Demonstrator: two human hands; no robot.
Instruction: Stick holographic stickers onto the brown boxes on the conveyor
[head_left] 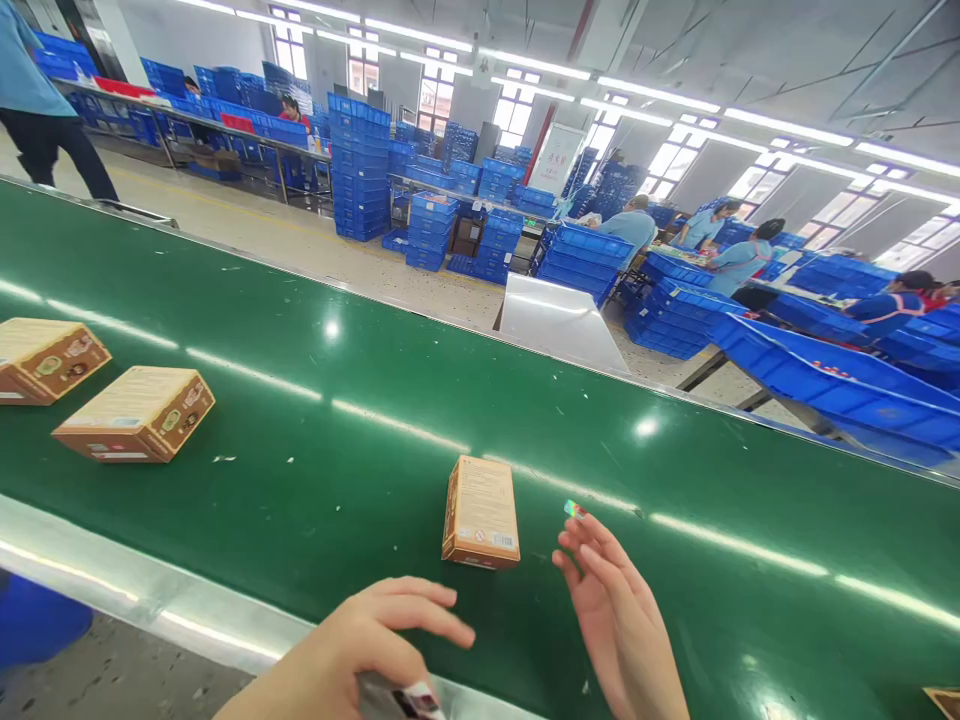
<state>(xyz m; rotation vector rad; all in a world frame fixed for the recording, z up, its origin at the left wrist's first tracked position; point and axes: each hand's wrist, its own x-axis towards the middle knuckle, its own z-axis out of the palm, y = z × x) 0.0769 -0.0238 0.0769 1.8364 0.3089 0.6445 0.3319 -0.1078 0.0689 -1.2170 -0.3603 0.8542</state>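
Observation:
A small brown carton [481, 512] lies flat on the green conveyor belt [337, 440] just beyond my hands. My right hand [619, 615] hovers to its right, fingers apart, with a tiny shiny sticker [574, 509] on a fingertip. My left hand [360, 650] is low at the belt's near edge, fingers curled over a strip or roll [409, 700] that is mostly hidden. Two more brown cartons [136, 414] [46, 358] lie further left on the belt.
The belt's metal near rail [150, 600] runs along the bottom. Across the aisle stand stacks of blue crates [360, 165] and tables with blue bins [825, 380]. Several people in blue sit at the right; one person [37, 100] walks at far left.

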